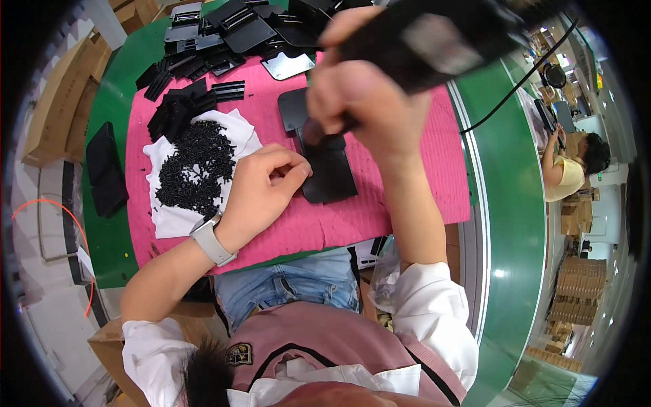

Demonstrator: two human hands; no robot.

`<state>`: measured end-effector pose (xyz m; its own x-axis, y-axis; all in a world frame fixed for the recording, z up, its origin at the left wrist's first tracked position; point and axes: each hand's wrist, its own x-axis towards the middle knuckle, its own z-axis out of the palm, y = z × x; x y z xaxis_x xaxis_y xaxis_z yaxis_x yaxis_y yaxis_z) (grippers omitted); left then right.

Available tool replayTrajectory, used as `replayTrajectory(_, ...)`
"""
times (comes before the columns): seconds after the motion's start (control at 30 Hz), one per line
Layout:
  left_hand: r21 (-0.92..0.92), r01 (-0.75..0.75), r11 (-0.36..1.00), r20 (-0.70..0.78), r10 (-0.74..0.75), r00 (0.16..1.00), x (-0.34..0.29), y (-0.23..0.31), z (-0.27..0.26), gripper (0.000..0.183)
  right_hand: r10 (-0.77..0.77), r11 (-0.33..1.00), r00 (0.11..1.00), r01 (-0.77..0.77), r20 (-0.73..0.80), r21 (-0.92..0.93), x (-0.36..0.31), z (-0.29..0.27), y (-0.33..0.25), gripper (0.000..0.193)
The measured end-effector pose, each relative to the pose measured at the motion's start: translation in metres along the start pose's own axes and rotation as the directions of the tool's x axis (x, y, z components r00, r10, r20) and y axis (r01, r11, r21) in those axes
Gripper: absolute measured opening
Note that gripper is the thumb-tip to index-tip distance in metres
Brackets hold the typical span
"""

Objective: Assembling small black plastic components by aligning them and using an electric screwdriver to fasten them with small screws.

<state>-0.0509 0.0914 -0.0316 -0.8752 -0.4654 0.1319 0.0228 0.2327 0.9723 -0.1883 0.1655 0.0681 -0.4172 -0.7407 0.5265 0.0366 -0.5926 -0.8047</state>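
Gripping black driver [434,44], right hand [366,98] above black plate [331,175]; left hand [266,182] narrow at plate's edge, hold unclear.

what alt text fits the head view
A person's right hand holds a bulky black power tool over a flat black two-panel part on a pink ribbed mat, with the left hand at the part's edge. To the left, tiny black screw-like pieces lie heaped on a white cloth; beyond, black plates are piled.

Cardboard box [55,112] — stacked brown cartons [578,292]
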Motion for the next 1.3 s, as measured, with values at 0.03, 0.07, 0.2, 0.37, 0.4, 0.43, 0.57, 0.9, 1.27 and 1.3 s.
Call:
replayTrajectory(0.03, 0.028, -0.050, 0.998, -0.039, 0.051, 0.998, -0.001, 0.003, 0.000, 0.010, -0.018, 0.986, 0.993, 0.038, 0.118, -0.164, -0.001, -0.008, -0.009, 0.043)
replayTrajectory(0.07, 0.089, -0.051, 0.995, -0.071, 0.058, 0.996, -0.002, 0.004, -0.002, 0.011, -0.086, 0.994, 0.985, 0.095, 0.149, -0.052, -0.002, -0.015, -0.013, 0.046)
replayTrajectory(0.2, -0.172, -0.027, 0.985, -0.014, 0.025, 1.000, -0.002, 0.014, -0.013, 0.012, -0.234, 0.942, 0.923, 0.138, 0.305, 0.305, -0.002, -0.038, -0.021, 0.055)
replayTrajectory(0.37, -0.283, 0.017, 0.959, 0.044, -0.005, 0.999, -0.003, 0.017, -0.017, 0.013, -0.217, 0.949, 0.918, 0.119, 0.331, 0.293, -0.003, -0.044, -0.018, 0.055)
replayTrajectory(0.4, -0.291, 0.002, 0.957, 0.054, 0.015, 0.998, -0.003, 0.017, -0.017, 0.013, -0.214, 0.950, 0.916, 0.114, 0.340, 0.290, -0.004, -0.046, -0.018, 0.055)
replayTrajectory(0.43, -0.290, 0.004, 0.957, 0.057, 0.013, 0.998, -0.002, 0.017, -0.016, 0.013, -0.210, 0.952, 0.913, 0.109, 0.349, 0.287, -0.004, -0.047, -0.018, 0.055)
replayTrajectory(0.57, -0.348, 0.034, 0.937, 0.054, -0.016, 0.998, 0.000, 0.018, -0.017, 0.013, -0.233, 0.921, 0.929, 0.116, 0.288, 0.371, -0.005, -0.044, -0.012, 0.055)
replayTrajectory(0.9, -0.511, 0.172, 0.842, 0.124, -0.125, 0.984, -0.001, 0.011, -0.021, 0.015, -0.232, 0.720, 0.972, 0.151, 0.031, 0.678, -0.015, -0.012, -0.002, 0.053)
replayTrajectory(1.27, 0.447, -0.274, 0.851, 0.106, 0.253, 0.962, -0.002, 0.022, -0.011, 0.056, -0.105, 0.979, 0.988, 0.123, -0.112, 0.162, -0.003, -0.045, -0.015, 0.031)
replayTrajectory(1.3, 0.444, -0.276, 0.852, 0.110, 0.254, 0.961, -0.003, 0.020, -0.009, 0.056, -0.023, 0.960, 0.977, 0.080, -0.210, 0.267, -0.004, -0.044, -0.014, 0.032)
